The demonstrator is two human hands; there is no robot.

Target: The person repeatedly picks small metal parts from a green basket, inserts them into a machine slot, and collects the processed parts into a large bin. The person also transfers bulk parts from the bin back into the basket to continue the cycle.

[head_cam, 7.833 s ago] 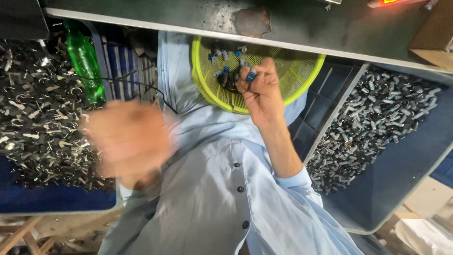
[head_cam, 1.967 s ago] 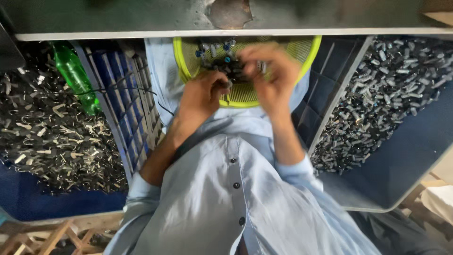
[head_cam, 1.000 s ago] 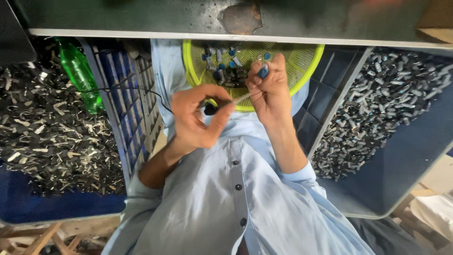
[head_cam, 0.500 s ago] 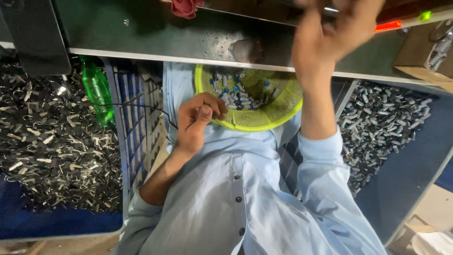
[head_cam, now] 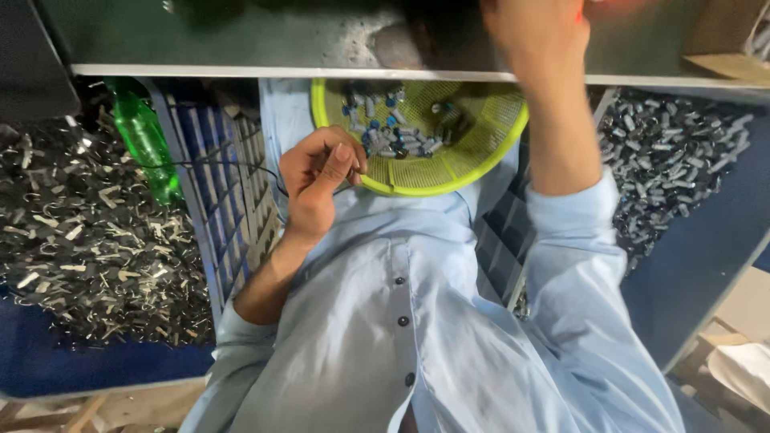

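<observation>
Left hand [head_cam: 321,180] rests at the near rim of the yellow-green basket [head_cam: 489,152] in the lap, fingers pinched together on a thin dark wire [head_cam: 241,166]. Right hand [head_cam: 533,32] raised to the metal bench edge [head_cam: 241,70] — blurred, grip cannot be told.

Step, judged: 1 part being set up top. Next pick needs the small blue-and-grey parts [head_cam: 393,136] in the basket. Room tight — bench above, crates of metal pieces [head_cam: 80,240] at each side.

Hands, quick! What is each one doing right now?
Left hand: fingers curled shut by the yellow basket, pinching something too small to tell.
Right hand: raised to the shelf, blurred, cannot tell.
</observation>
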